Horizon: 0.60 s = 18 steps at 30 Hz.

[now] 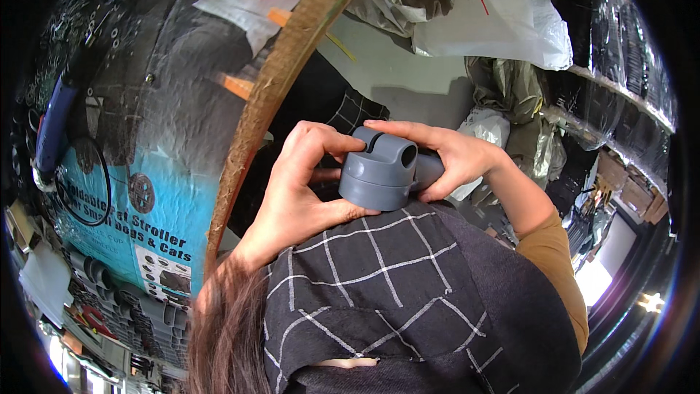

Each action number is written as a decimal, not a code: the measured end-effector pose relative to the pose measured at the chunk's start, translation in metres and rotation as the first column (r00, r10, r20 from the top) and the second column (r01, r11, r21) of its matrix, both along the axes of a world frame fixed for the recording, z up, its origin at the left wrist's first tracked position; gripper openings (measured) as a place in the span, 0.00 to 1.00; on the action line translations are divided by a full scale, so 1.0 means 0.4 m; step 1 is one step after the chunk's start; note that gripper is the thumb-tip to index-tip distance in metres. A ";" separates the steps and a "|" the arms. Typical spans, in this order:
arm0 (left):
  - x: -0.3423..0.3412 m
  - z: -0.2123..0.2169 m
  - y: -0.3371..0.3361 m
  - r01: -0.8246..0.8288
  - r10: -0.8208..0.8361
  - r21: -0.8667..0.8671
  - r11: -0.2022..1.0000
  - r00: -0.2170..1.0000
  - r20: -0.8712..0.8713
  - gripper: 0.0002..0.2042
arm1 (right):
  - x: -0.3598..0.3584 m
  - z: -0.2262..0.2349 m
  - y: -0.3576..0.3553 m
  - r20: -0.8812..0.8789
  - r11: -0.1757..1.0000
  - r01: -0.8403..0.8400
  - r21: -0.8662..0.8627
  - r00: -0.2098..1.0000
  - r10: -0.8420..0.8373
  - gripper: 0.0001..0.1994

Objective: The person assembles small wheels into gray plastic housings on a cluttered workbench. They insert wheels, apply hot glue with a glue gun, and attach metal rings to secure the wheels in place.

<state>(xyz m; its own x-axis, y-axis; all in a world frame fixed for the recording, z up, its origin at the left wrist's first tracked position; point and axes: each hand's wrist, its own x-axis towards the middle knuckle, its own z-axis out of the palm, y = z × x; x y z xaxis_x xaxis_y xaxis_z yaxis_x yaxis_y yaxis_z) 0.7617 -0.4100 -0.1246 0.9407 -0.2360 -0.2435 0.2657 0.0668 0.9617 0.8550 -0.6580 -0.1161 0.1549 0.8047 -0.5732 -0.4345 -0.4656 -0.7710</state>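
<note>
left hand (288, 190) and right hand (463, 157) jointly grasped a grey part (375, 179) above checked cloth (364, 255), right of the bench edge (299, 36).

Your rounded slate-grey plastic fitting (375, 186) was plain; your cloth apron (372, 266) was black, crossed by a white grid. Your right fabric sleeve (558, 270) showed mustard brown. You faced a flat turquoise sheet (138, 211) with black print, a rough brown curved table edge (253, 124), a white plastic bag (492, 25) with a red line, and a slim blue tool (56, 128).
</note>
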 end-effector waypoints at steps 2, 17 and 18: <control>0.008 0.003 -0.005 0.031 -0.031 0.035 0.999 0.999 0.015 0.30 | -0.001 -0.005 -0.006 0.012 1.000 0.007 0.015 1.000 -0.007 0.55; 0.021 0.033 -0.032 0.093 -0.083 -0.179 0.979 0.995 0.063 0.32 | 0.030 0.114 -0.033 0.992 0.991 -0.136 0.021 -0.118 -0.037 0.25; 0.020 0.033 -0.028 0.091 -0.072 -0.177 0.980 0.991 0.111 0.32 | 0.033 0.105 -0.035 0.979 0.987 -0.155 0.033 -0.194 -0.063 0.24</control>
<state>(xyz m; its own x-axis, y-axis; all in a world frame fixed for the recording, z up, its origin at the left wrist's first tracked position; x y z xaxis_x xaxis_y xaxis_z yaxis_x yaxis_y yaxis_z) 0.7696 -0.4212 -0.1112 0.9345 -0.3440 -0.0921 0.1774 0.2253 0.9580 0.8682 -0.6719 -0.0743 0.4000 0.8683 0.2932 0.9035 -0.3199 -0.2853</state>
